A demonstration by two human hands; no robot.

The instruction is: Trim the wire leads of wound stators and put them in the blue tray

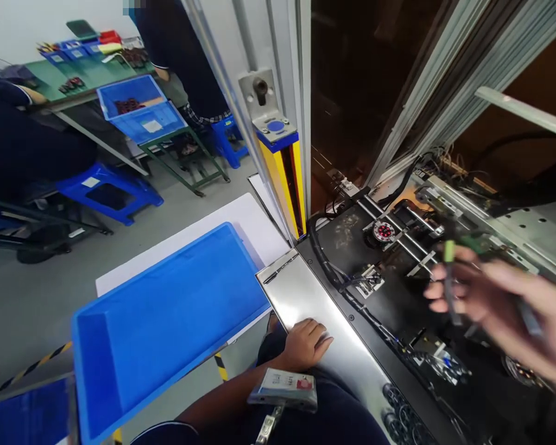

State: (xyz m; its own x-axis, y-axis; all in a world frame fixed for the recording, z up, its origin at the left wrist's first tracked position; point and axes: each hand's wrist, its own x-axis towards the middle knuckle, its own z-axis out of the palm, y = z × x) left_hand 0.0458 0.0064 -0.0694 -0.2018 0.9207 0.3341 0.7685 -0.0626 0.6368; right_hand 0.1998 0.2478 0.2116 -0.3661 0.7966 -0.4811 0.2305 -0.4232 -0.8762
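Note:
My left hand (306,343) rests palm down on the shiny metal ledge (301,296), with its fingers loosely bent, its thumb apart and nothing visible in it. Over the black machine bed (352,247), my right hand (486,296) is smeared by motion. Its fingers are closed round a thin dark tool (451,290) with a yellow-green end; what kind of tool it is cannot be made out. Left of that hand, a round part with a ring of red lights (383,232) sits by two metal rods. Below the hand is a small metal fixture (445,364) with wires.
A large blue tray (167,321) stands left of the ledge. Several round black parts (401,411) lie at the ledge's near end. A yellow upright bar (282,185) rises beside the metal frame. Two people sit near a green table (88,77) with blue bins.

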